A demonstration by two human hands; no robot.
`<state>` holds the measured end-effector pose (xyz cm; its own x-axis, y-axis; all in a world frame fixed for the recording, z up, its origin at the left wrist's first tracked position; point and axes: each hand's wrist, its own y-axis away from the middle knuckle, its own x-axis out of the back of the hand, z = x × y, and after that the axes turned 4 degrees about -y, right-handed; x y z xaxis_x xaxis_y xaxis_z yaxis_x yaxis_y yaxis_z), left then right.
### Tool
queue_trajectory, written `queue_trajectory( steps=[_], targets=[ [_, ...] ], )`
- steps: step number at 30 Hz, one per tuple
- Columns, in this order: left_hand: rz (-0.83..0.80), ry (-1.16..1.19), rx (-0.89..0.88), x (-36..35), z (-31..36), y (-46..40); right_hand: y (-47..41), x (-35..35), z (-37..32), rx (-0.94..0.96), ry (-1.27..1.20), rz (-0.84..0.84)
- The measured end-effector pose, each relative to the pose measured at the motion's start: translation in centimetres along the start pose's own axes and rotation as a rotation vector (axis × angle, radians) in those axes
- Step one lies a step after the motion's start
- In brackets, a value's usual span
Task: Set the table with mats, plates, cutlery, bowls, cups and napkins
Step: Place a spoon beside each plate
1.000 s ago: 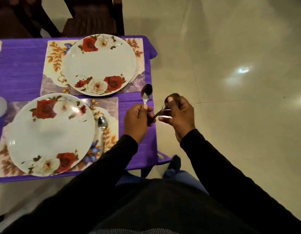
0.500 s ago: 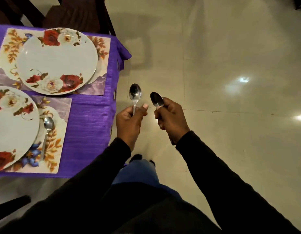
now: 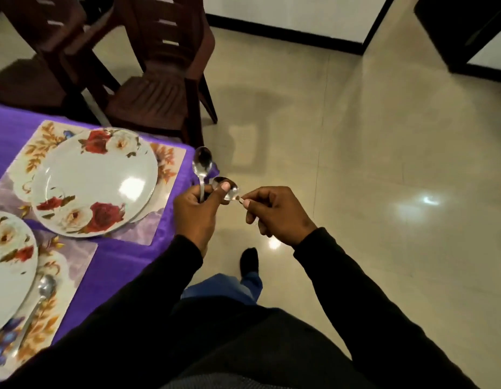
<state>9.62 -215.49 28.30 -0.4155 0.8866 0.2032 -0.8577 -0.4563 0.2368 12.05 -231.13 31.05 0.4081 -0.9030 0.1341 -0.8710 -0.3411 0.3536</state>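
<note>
My left hand (image 3: 194, 213) grips one upright spoon (image 3: 202, 167) and my right hand (image 3: 274, 213) pinches another spoon's neck (image 3: 228, 189); light, stiff, slick steel, best held mid-handle.

A white plate with red and cream roses (image 3: 95, 181) lies flat on a leaf-patterned mat (image 3: 170, 164) near the table corner. A second, matching plate (image 3: 8, 265) sits on its own mat (image 3: 72, 259) at the left edge, with a steel spoon (image 3: 40, 296) lying just beside it. Two more spoons are off the table: one upright, bowl up (image 3: 202, 164), the other tilted sideways (image 3: 229, 190).
</note>
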Motion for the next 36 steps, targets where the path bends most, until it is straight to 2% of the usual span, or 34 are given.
queue_trajectory(
  steps=[3,10,12,18,23,26,31,36],
  targets=[
    [0.087,0.048,0.052,-3.8,2.5,-5.4,-3.8,4.9,-2.2,0.016,0.074,0.079],
    [-0.005,0.202,0.049,-13.0,8.7,-14.1,-12.3,15.3,-5.3,0.145,0.044,0.401],
    [-0.025,0.175,0.030,-14.9,9.6,-15.9,-15.0,17.5,-5.7,0.163,0.064,0.396],
    [0.085,0.090,0.090,-18.9,10.0,-22.2,-25.7,21.5,-6.3,0.150,0.168,0.081],
    [0.363,0.058,0.144,-18.8,11.7,-28.4,-36.8,20.9,-8.7,0.219,0.227,-0.230],
    [0.558,0.056,0.147,-17.0,13.4,-30.7,-41.6,18.0,-10.9,0.271,0.247,-0.409],
    [0.786,0.130,0.267,-13.5,13.9,-32.0,-47.3,11.1,-14.0,0.311,0.342,-0.712],
    [1.033,0.283,0.370,-8.8,10.5,-31.5,-49.3,1.9,-14.8,0.272,0.335,-0.852]
  ],
)
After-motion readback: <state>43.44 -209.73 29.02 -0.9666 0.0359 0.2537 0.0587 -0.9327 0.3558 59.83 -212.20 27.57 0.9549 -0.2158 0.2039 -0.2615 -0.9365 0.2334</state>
